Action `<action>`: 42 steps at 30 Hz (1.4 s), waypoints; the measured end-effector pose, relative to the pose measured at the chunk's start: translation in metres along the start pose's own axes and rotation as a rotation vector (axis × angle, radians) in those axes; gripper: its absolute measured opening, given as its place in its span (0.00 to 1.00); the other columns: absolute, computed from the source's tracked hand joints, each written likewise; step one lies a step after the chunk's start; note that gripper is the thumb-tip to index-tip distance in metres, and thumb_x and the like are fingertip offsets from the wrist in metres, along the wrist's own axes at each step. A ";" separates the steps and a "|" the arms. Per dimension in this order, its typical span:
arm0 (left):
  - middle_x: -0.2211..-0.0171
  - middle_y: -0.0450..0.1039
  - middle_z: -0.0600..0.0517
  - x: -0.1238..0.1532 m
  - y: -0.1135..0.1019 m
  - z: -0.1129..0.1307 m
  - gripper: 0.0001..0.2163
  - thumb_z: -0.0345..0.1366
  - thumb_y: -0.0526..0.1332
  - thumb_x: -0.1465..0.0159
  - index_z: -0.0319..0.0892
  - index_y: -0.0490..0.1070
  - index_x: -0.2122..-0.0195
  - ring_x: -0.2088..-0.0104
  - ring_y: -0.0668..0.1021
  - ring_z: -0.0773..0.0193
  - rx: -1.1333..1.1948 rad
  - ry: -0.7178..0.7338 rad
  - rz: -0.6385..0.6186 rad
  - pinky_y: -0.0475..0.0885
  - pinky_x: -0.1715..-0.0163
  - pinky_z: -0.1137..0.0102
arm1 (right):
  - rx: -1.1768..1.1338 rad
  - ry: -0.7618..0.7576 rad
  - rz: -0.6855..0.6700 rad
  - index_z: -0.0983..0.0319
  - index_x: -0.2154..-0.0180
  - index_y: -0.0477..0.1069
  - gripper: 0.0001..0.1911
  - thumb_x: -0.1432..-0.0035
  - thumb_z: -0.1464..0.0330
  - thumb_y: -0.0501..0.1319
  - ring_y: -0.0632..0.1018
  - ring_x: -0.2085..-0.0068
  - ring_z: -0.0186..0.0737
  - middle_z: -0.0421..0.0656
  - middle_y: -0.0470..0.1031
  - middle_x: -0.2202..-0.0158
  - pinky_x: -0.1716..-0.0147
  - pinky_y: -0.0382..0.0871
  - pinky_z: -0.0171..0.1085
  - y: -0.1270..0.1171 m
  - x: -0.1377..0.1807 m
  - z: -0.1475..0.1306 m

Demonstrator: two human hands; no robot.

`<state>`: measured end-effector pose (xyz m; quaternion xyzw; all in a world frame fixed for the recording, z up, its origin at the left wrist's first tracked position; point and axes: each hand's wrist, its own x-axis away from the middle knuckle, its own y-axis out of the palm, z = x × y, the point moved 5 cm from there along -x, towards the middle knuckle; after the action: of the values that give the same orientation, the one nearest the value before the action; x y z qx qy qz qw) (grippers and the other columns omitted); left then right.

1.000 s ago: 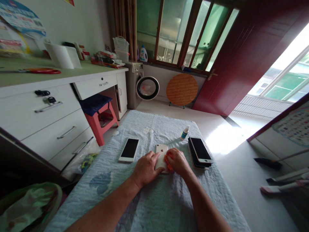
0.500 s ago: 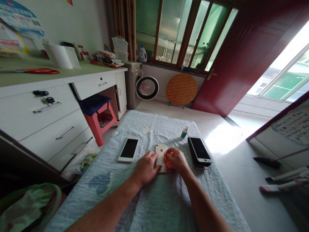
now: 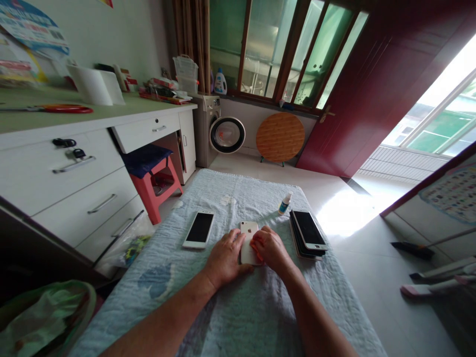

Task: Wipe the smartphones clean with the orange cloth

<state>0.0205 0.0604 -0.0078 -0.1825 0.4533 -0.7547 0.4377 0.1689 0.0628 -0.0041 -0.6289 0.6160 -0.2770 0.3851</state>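
Observation:
A pale pinkish smartphone lies back up on the quilted cover, its apple logo showing between my hands. My left hand grips it, with fingers along the left edge and the thumb at the lower edge. Bunched in my right hand is an orange cloth, pressed on the phone's right side; the fingers hide much of it. To the left a white smartphone rests screen up. On the right sits a stack of several phones, a white-framed smartphone on top. A small spray bottle stands behind the stack.
The light blue quilted cover lies under everything. At the left are a white desk and a red stool. An open-doored washing machine and a round wooden tabletop stand beyond. A bin is at lower left.
My right hand has shifted slightly with the orange cloth, which is now more covered by the fingers. My left thumb has slid down to the phone's lower edge.

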 end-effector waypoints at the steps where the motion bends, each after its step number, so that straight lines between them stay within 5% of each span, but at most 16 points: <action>1: 0.44 0.65 0.39 0.000 0.000 0.000 0.36 0.55 0.70 0.51 0.41 0.67 0.46 0.46 0.71 0.44 -0.002 -0.005 0.000 0.67 0.45 0.56 | 0.000 -0.009 -0.026 0.62 0.73 0.73 0.07 0.45 0.75 0.60 0.70 0.67 0.33 0.40 0.69 0.69 0.66 0.60 0.31 -0.001 0.001 -0.002; 13: 0.38 0.62 0.37 -0.003 0.002 -0.006 0.39 0.53 0.71 0.52 0.38 0.66 0.43 0.41 0.68 0.44 0.002 -0.007 -0.063 0.63 0.41 0.57 | -0.034 -0.019 -0.376 0.63 0.72 0.75 0.04 0.53 0.75 0.63 0.72 0.70 0.32 0.42 0.73 0.67 0.69 0.62 0.29 -0.010 0.012 -0.015; 29: 0.34 0.56 0.36 -0.004 -0.004 -0.006 0.39 0.46 0.71 0.49 0.38 0.62 0.39 0.35 0.61 0.48 0.034 0.037 -0.230 0.54 0.35 0.55 | 0.023 -0.102 -0.334 0.62 0.70 0.71 0.01 0.46 0.72 0.61 0.70 0.67 0.33 0.41 0.70 0.66 0.66 0.60 0.31 0.009 0.015 -0.030; 42: 0.32 0.53 0.40 -0.003 -0.005 -0.009 0.33 0.41 0.70 0.46 0.43 0.63 0.39 0.34 0.61 0.47 0.067 0.012 -0.271 0.54 0.36 0.53 | 0.102 -0.068 -0.378 0.63 0.69 0.73 0.04 0.51 0.74 0.61 0.69 0.69 0.33 0.42 0.73 0.68 0.68 0.58 0.31 -0.005 0.016 -0.023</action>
<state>0.0141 0.0685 -0.0081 -0.2230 0.4015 -0.8227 0.3349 0.1542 0.0436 0.0107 -0.7220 0.4589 -0.3538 0.3781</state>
